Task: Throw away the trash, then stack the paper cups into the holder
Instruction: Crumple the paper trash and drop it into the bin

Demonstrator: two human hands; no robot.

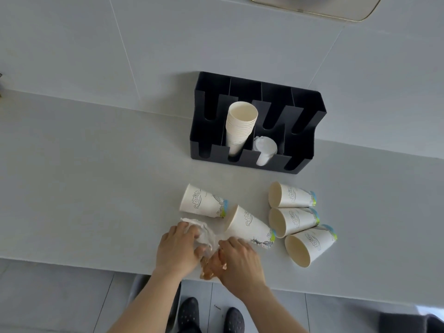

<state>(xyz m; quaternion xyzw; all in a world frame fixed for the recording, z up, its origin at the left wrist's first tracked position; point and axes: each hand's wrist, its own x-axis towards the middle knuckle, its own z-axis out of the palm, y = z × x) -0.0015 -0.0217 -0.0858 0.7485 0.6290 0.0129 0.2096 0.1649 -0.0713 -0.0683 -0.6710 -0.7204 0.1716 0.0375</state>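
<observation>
Several printed paper cups lie on their sides on the white counter: one (204,201) at the left, one (249,227) beside my hands, and three (293,221) grouped at the right. A black cup holder (302,145) stands behind them with a stack of cups (240,127) in one slot and white lids (265,147) in another. My left hand (176,251) grips a crumpled white tissue (209,234). My right hand (237,260) closes on a brownish crinkled wrapper (211,266) near the counter's front edge. Both pieces of trash are partly hidden under my fingers.
The counter's front edge (72,266) runs just below my hands, with grey floor tiles and my dark shoes (189,313) beneath. A tray with a gold rim (360,18) sits at the far top right. A dark object (408,322) shows at the bottom right corner.
</observation>
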